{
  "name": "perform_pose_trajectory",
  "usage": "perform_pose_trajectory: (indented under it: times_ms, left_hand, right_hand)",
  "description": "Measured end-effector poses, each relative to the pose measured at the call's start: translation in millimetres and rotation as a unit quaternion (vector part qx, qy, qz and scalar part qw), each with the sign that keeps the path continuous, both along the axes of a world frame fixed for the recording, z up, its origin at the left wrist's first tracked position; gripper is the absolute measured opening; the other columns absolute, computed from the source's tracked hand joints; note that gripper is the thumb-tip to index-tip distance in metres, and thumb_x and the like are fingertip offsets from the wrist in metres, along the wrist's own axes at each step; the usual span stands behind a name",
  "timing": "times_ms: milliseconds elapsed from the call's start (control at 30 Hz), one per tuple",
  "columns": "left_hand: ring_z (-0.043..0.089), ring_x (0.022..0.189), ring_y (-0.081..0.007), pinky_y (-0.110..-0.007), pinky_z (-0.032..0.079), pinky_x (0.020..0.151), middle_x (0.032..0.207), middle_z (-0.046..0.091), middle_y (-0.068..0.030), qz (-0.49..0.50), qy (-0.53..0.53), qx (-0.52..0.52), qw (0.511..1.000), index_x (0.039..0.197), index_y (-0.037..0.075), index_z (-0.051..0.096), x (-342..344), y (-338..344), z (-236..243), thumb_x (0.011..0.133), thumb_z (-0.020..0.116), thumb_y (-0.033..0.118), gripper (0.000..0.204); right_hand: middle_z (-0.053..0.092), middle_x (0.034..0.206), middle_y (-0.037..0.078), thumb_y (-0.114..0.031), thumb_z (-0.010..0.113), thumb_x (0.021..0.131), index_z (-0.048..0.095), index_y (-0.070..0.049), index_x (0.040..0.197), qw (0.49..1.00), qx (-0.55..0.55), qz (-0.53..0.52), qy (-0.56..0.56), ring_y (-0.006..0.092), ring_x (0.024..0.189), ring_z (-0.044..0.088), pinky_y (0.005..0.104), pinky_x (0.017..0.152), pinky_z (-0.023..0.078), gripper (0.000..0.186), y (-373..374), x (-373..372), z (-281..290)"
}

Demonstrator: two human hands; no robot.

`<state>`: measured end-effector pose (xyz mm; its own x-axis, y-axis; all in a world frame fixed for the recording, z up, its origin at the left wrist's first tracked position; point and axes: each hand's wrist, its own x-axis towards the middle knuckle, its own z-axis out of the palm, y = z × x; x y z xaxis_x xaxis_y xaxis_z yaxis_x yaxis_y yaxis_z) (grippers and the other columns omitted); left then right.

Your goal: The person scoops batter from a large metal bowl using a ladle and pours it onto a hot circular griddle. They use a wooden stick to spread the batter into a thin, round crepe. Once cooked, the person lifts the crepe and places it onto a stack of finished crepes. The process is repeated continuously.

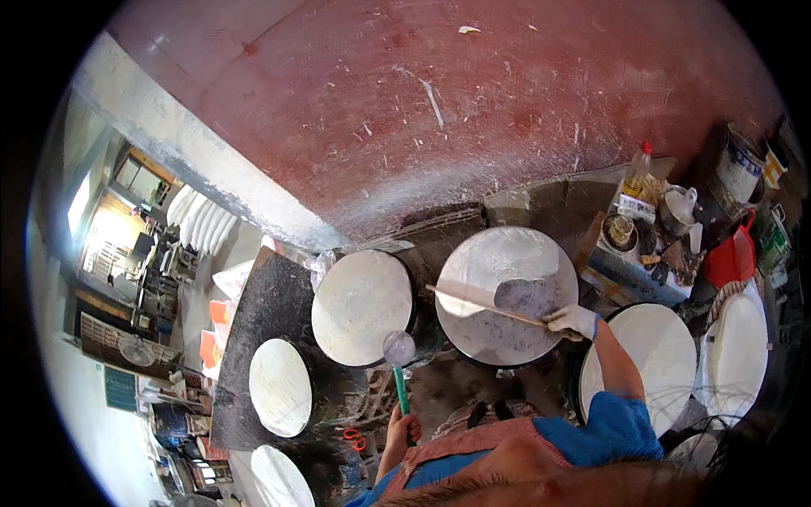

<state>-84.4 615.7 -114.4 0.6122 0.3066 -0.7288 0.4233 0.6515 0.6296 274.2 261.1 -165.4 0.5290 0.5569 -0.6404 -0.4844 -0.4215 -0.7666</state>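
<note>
My gloved right hand is closed around one end of a long thin wooden stick. The stick slants over a large round griddle. White batter coats part of that surface in a thin layer, and a grey patch shows near its middle. Lower left, my left hand grips a ladle by its green handle. The ladle's round bowl is near the front rim of a second round plate, which has a pale, even top. Whether the bowl touches that rim I cannot tell.
More pale round plates stand around me, one at left and one at right. A cluttered box holds an oil bottle and a pot. Red scissors lie at lower left. Behind rises a red wall.
</note>
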Motion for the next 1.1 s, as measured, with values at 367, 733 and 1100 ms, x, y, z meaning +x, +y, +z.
perform_pose_trajectory:
  times_ms: [367,733,1100]
  left_hand:
    - [0.037,0.045,-0.0123,-0.029,0.029,0.039,0.063,0.038,-0.0025,0.012,-0.027,-0.039,0.999,0.134,0.021,0.024,-29,1,-16,0.090,0.044,0.002,0.052]
    - [0.034,0.046,-0.0108,-0.030,0.027,0.041,0.062,0.034,-0.0015,0.088,-0.019,-0.003,0.996,0.136,0.019,0.024,-49,-8,-4,0.092,0.041,0.002,0.051]
    - [0.033,0.052,-0.0123,-0.033,0.030,0.046,0.070,0.034,-0.0022,0.069,0.004,-0.030,0.997,0.142,0.021,0.014,-64,-16,-1,0.095,0.039,0.004,0.056]
  right_hand:
    - [0.056,0.057,0.002,-0.021,0.075,0.072,0.066,-0.006,0.108,0.994,-0.010,0.099,-0.045,0.0099,0.043,0.044,0.0277,0.040,0.034,0.040,22,45,3]
    - [0.051,0.051,0.003,-0.020,0.068,0.072,0.069,-0.007,0.101,0.975,-0.070,0.100,-0.188,0.0112,0.042,0.043,0.0319,0.040,0.032,0.032,54,95,13]
    - [0.064,0.071,0.007,-0.023,0.074,0.068,0.067,-0.003,0.105,0.969,-0.004,0.166,-0.182,0.0130,0.056,0.053,0.0311,0.052,0.043,0.042,-41,85,-15]
